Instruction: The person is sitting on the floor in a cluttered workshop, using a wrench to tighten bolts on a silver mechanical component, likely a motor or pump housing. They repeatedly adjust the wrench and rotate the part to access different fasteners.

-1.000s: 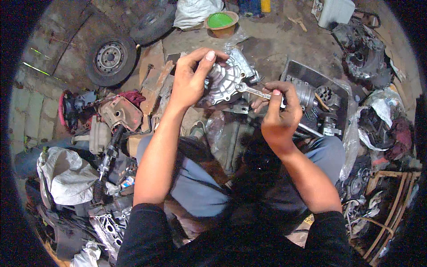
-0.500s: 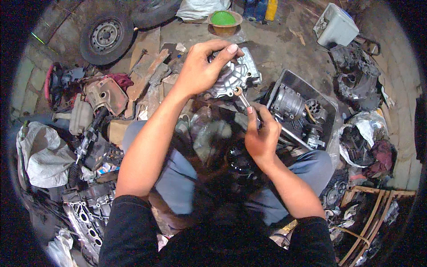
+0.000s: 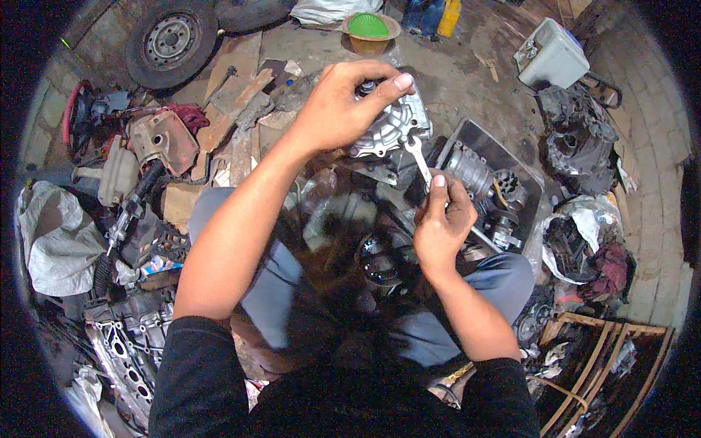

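My left hand (image 3: 342,106) is closed over the top of a silver cast-metal housing (image 3: 385,136), thumb lying across it and fingertips partly hidden behind. A shiny combination wrench (image 3: 421,163) is pinched in my right hand (image 3: 445,225), thumb along its shank. The forked head of the wrench meets the housing's near right edge, beside a bolt boss; whether it sits on a bolt is too small to tell. Below and between my forearms is a dark, glossy round part (image 3: 382,259).
Right of the housing, a black tray (image 3: 522,171) holds a cylindrical metal unit (image 3: 469,169) and other parts. Wheels (image 3: 171,47), a green-lined bowl (image 3: 369,45) and a grey box (image 3: 553,55) stand farther off. An engine head (image 3: 128,361) lies lower left, a wooden frame (image 3: 595,365) lower right.
My right hand and the wrench have shifted right. A forked wrench head now meets the housing, where a ring-like end showed before. The housing appears slightly farther right, with my left hand still on it.
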`<state>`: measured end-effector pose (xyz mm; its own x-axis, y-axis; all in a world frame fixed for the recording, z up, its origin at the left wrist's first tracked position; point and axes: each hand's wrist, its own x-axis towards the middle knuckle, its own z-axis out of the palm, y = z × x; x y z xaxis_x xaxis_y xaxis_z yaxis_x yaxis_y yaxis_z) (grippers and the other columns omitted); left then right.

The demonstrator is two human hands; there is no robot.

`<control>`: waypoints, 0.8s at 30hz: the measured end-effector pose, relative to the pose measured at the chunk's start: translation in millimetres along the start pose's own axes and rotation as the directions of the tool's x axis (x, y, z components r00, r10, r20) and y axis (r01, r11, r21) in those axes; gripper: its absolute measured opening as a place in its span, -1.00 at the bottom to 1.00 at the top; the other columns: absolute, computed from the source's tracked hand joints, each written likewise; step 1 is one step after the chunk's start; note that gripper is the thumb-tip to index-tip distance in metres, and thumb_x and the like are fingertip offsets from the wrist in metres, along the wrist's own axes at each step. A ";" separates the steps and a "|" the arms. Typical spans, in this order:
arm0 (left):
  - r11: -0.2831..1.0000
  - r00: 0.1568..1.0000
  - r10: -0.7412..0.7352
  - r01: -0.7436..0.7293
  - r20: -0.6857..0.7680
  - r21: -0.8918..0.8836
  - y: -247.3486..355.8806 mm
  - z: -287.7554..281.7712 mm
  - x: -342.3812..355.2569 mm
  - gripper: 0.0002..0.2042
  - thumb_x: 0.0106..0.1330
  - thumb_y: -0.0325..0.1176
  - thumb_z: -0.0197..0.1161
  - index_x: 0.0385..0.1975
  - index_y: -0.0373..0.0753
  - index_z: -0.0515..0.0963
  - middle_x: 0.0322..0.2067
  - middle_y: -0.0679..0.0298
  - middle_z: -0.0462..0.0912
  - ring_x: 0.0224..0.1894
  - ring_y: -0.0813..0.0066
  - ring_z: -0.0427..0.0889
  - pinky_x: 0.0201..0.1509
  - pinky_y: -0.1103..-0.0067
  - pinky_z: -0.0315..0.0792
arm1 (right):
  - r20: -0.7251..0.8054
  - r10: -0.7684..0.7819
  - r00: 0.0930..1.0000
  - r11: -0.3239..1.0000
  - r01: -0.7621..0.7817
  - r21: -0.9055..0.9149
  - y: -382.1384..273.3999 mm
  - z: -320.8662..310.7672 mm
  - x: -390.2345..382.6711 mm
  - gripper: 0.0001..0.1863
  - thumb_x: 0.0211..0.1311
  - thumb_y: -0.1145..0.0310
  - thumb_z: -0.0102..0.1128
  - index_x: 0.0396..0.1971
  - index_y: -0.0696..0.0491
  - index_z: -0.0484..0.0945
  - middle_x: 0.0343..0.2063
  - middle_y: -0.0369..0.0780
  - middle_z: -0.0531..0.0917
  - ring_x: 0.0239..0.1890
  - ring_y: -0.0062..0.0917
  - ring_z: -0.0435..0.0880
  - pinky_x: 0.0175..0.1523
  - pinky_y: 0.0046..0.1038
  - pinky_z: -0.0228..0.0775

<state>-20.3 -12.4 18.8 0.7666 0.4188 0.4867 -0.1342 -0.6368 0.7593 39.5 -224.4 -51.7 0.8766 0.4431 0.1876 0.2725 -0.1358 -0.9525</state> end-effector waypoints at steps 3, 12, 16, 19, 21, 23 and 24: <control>1.000 1.000 -0.012 0.012 0.009 0.001 -0.8 1.4 1.2 -0.61 0.51 -0.11 0.14 -0.19 -0.36 0.74 -0.22 0.15 0.79 -0.08 0.39 0.71 0.13 0.44 0.49 | 0.016 0.015 1.000 0.999 -0.015 0.045 1.5 1.4 1.7 -0.67 0.53 0.26 0.06 -0.27 0.24 0.65 -0.57 -0.23 0.58 -0.53 -0.58 0.48 -0.36 -0.41 0.33; 1.000 1.000 -0.020 0.020 0.020 0.001 -2.3 1.1 1.2 -0.61 0.50 -0.12 0.15 -0.19 -0.37 0.73 -0.20 0.14 0.78 -0.07 0.40 0.70 0.13 0.44 0.49 | 0.106 0.108 0.989 0.993 -0.111 0.026 -8.0 0.7 11.8 -0.72 0.49 0.30 0.11 -0.30 0.22 0.63 -0.59 -0.25 0.57 -0.54 -0.61 0.47 -0.39 -0.41 0.30; 0.998 0.998 -0.054 0.053 0.034 0.023 0.6 -0.9 -1.0 -0.60 0.50 -0.11 0.14 -0.19 -0.36 0.73 -0.20 0.15 0.78 -0.07 0.41 0.68 0.14 0.44 0.48 | 0.126 0.073 0.989 0.997 -0.077 0.031 -10.9 -10.4 32.2 -0.80 0.42 0.36 0.19 -0.23 0.21 0.65 -0.50 -0.22 0.65 -0.46 -0.59 0.55 -0.32 -0.43 0.37; 0.999 0.998 -0.050 0.049 0.037 0.012 -0.7 -0.5 -2.1 -0.61 0.50 -0.11 0.13 -0.18 -0.36 0.73 -0.20 0.16 0.78 -0.07 0.42 0.67 0.14 0.45 0.47 | 0.130 0.042 0.991 0.999 -0.040 -0.020 -18.0 -16.1 49.5 -0.81 0.35 0.38 0.27 -0.19 0.20 0.66 -0.43 -0.18 0.70 -0.39 -0.55 0.61 -0.24 -0.44 0.43; 0.999 0.999 -0.048 0.048 0.019 0.003 -3.2 1.2 -2.8 -0.61 0.50 -0.11 0.13 -0.17 -0.35 0.73 -0.20 0.17 0.78 -0.07 0.42 0.67 0.13 0.45 0.47 | 0.131 0.041 0.991 0.998 -0.033 -0.062 -22.3 -18.6 59.8 -0.80 0.29 0.39 0.34 -0.19 0.18 0.66 -0.39 -0.15 0.72 -0.34 -0.51 0.64 -0.16 -0.43 0.45; 0.999 0.999 -0.048 0.048 0.021 -0.007 -3.9 1.4 -2.6 -0.61 0.50 -0.11 0.12 -0.16 -0.35 0.72 -0.20 0.17 0.78 -0.07 0.42 0.67 0.13 0.45 0.47 | 0.092 -0.050 0.994 0.996 0.056 -0.066 -22.9 -13.5 71.6 -0.78 0.24 0.39 0.38 -0.18 0.17 0.66 -0.38 -0.16 0.72 -0.31 -0.48 0.65 -0.11 -0.41 0.45; 0.999 0.998 -0.048 0.048 0.032 -0.012 -2.9 0.5 -1.6 -0.61 0.50 -0.11 0.12 -0.16 -0.35 0.72 -0.20 0.17 0.78 -0.07 0.42 0.67 0.12 0.45 0.47 | 0.072 -0.080 0.994 0.994 0.085 -0.071 -23.1 -10.9 77.6 -0.77 0.20 0.39 0.41 -0.19 0.16 0.67 -0.38 -0.16 0.73 -0.30 -0.47 0.65 -0.10 -0.40 0.44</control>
<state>-20.8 -11.5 15.6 0.7918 0.4281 0.4356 -0.1043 -0.6079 0.7871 105.5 -196.4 -12.6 0.8211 0.5154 0.2454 0.3735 -0.1601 -0.9137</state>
